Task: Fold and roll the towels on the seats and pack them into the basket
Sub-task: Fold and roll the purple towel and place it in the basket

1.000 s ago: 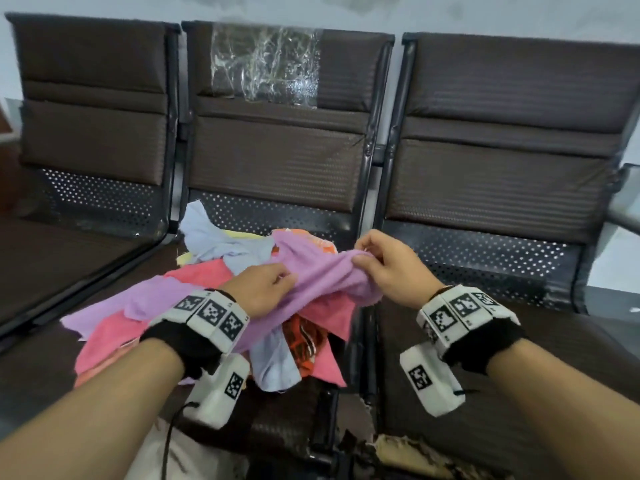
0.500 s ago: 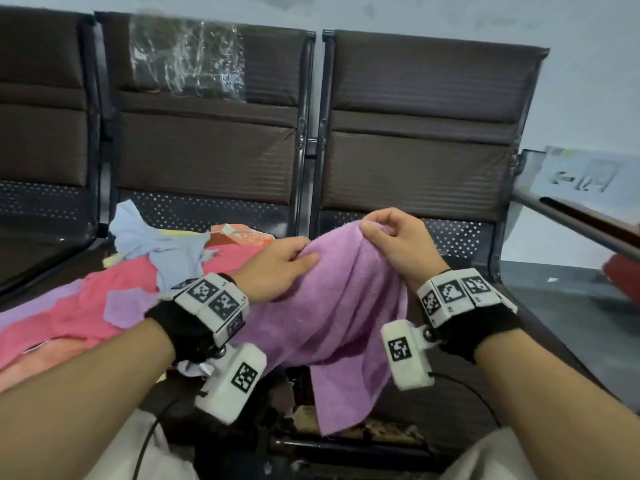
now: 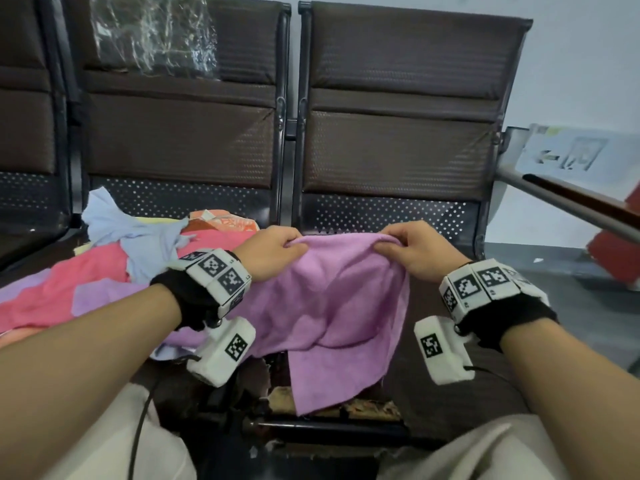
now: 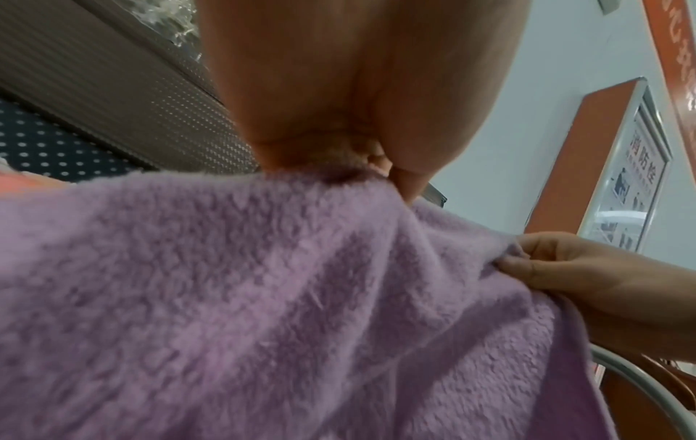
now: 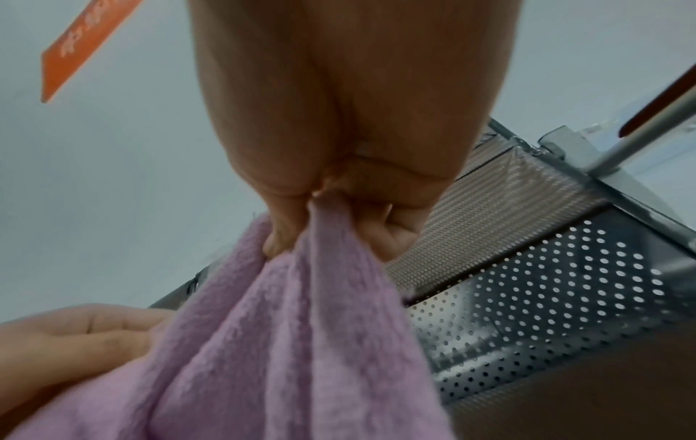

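Head view shows a row of dark brown seats point(image 3: 398, 140) with perforated metal lower backs; the middle one has crinkled clear plastic point(image 3: 152, 32) stuck to its backrest. On the seat to the left lies a loose pile of towels point(image 3: 86, 292), red, pale blue, lilac and orange, none folded. No basket shows in any view.

Over the front of the right-hand seat hangs the purple towel point(image 3: 329, 317), held up by its top edge, its lower part draping past the seat's worn front lip. The left hand point(image 3: 273, 251) pinches one end of that edge between thumb and curled fingers; the right hand point(image 3: 412, 251) pinches the other end the same way, and both wrist views confirm cloth bunched in the grip.

The step in hand looks like spreading this one towel ahead of its first fold, so the task is near its start. The next move probably calls for laying the towel flat on the free seat with the edge taut, then bringing corners together.

As for writing, a framed notice point(image 4: 625, 166) on the wall carries Chinese characters reading 消防栓. An orange wall strip point(image 5: 86, 44) also bears characters, too blurred to read. The wristbands show black-and-white square markers point(image 3: 221, 271).
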A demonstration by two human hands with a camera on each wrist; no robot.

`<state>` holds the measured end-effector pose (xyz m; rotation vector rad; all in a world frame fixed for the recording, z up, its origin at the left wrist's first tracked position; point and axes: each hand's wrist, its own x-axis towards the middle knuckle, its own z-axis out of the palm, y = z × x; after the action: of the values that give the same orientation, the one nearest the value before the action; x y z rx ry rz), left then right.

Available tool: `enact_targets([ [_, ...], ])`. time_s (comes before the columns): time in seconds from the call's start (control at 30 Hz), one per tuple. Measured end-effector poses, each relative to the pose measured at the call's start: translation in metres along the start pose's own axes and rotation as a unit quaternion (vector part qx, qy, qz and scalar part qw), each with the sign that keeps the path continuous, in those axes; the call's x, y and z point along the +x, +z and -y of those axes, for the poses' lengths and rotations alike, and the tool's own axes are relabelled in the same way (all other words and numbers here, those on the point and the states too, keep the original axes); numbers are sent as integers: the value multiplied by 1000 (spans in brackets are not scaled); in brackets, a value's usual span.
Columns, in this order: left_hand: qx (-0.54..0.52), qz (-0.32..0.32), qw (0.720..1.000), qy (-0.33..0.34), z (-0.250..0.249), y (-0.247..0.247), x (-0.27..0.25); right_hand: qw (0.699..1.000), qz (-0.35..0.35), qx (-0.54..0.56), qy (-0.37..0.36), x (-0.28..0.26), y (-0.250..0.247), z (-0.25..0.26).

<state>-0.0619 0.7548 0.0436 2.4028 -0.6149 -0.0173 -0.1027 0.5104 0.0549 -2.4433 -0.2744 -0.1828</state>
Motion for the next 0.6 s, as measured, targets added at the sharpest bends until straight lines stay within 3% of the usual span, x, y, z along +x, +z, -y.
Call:
enact_targets([
  [0.2, 31, 21, 999, -13, -5, 8, -5, 995, -21, 99, 18, -3, -4, 6],
  [0.3, 37, -18, 999, 35, -11, 13, -10, 990, -49, 131, 15, -4, -1, 9],
  [0.4, -46, -14, 995, 86, -22, 18, -15, 991, -18, 130, 1, -3, 4, 12],
  [0.5, -93, 38, 991, 82, -29, 25, -16, 992, 8, 129, -11, -1, 8, 17],
  [0.6, -125, 46, 987, 91, -29, 27, -14, 991, 24, 131, -17, 2, 10, 24],
])
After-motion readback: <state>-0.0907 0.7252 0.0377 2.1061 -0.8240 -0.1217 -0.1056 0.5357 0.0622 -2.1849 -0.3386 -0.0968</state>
